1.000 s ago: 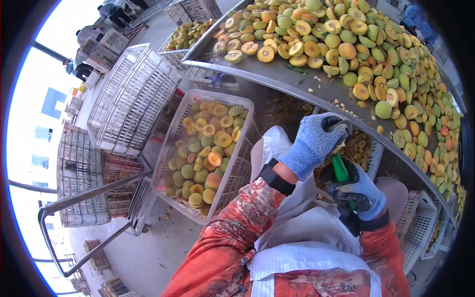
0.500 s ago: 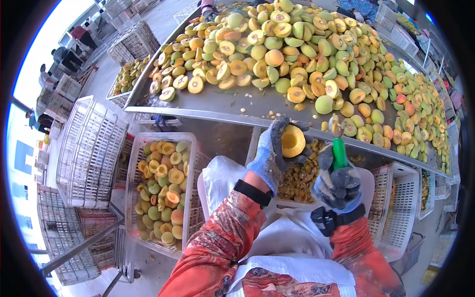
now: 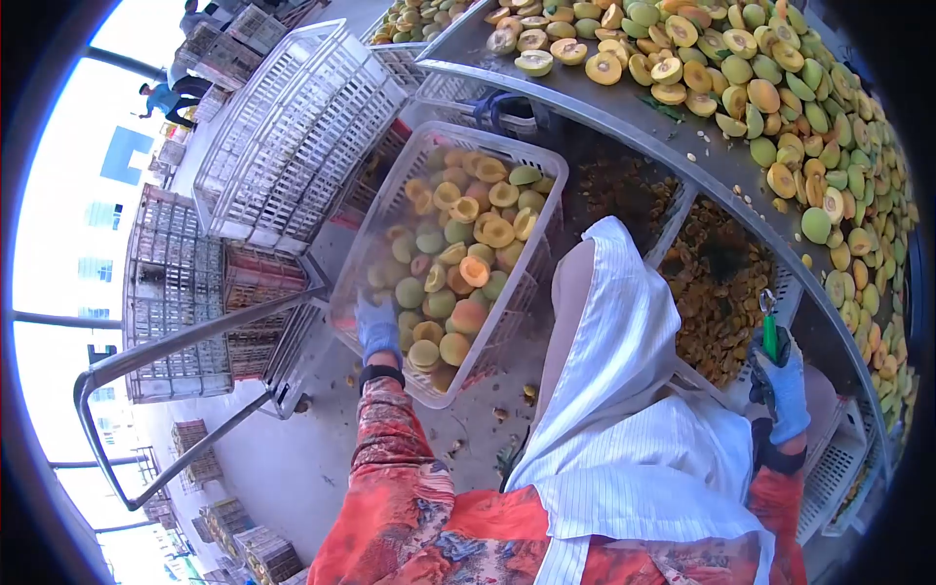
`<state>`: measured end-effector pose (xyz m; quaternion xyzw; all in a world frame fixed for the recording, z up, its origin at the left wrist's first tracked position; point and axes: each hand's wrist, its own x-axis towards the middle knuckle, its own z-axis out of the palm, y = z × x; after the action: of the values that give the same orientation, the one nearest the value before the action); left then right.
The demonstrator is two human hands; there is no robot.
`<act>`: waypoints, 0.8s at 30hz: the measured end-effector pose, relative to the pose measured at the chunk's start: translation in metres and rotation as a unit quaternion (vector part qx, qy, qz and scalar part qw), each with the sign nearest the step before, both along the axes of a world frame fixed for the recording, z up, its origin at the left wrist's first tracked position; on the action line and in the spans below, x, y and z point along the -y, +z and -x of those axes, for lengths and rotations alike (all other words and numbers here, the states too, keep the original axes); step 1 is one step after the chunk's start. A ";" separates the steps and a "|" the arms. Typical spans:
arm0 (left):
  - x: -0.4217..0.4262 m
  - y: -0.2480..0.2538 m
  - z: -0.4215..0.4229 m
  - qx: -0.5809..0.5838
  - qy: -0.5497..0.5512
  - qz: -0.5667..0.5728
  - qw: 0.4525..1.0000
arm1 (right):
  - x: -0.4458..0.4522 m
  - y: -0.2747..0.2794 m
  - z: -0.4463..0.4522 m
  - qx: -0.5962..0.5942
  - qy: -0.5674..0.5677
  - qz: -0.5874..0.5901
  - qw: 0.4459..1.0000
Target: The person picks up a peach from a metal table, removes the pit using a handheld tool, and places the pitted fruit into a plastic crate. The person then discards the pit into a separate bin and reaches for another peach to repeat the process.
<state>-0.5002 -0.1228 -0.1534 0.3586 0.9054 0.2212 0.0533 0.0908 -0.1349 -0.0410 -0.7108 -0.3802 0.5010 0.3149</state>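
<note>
My left hand [image 3: 377, 327], in a blue-grey glove, is at the near left side of a white plastic crate [image 3: 548, 210] of peach halves [image 3: 466, 258]. Its fingers are blurred, so I cannot make out whether they grip the rim or hold fruit. Over on the right, my gloved right hand [image 3: 780, 385] is closed around the green handle of a pitting spoon [image 3: 770, 336], its small metal tip pointing up. Below that tip and to its left lies a bin of brown-yellow scraps [image 3: 717, 283].
A metal-edged work table [image 3: 624, 107] carries a large heap of halved peaches [image 3: 780, 88]. Stacked white crates [image 3: 302, 127] stand at the left, beside a bent metal tube frame [image 3: 195, 336]. A person [image 3: 171, 100] is in the background.
The view has swung left and down. My left hand has gone from over the scrap bin to the peach crate, and the hollowed half no longer shows in it. My right hand still holds the spoon.
</note>
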 end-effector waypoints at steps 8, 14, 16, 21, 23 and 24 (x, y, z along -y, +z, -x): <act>-0.052 0.027 -0.058 0.029 -0.128 0.160 0.978 | -0.008 0.040 0.008 -0.079 0.034 0.025 0.996; -0.263 0.116 -0.278 0.094 -0.382 -0.106 0.913 | -0.005 0.026 -0.014 -0.064 0.017 0.048 0.997; -0.302 0.158 -0.341 0.371 -0.249 0.023 0.894 | -0.005 0.014 -0.026 -0.079 0.015 0.074 0.994; -0.405 0.113 -0.403 -0.038 -0.384 -0.007 0.923 | 0.003 -0.011 -0.049 0.050 0.102 0.006 0.994; -0.421 0.110 -0.416 -0.104 -0.393 0.074 0.911 | 0.000 -0.014 -0.060 0.036 0.082 0.025 0.996; -0.422 0.106 -0.414 -0.119 -0.424 0.052 0.896 | 0.001 -0.017 -0.062 0.025 0.072 0.043 0.996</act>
<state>-0.0858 0.2995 -0.0473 0.7287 0.6775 0.0858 0.0521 0.1528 -0.1355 -0.0581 -0.7064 -0.4164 0.5209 0.2373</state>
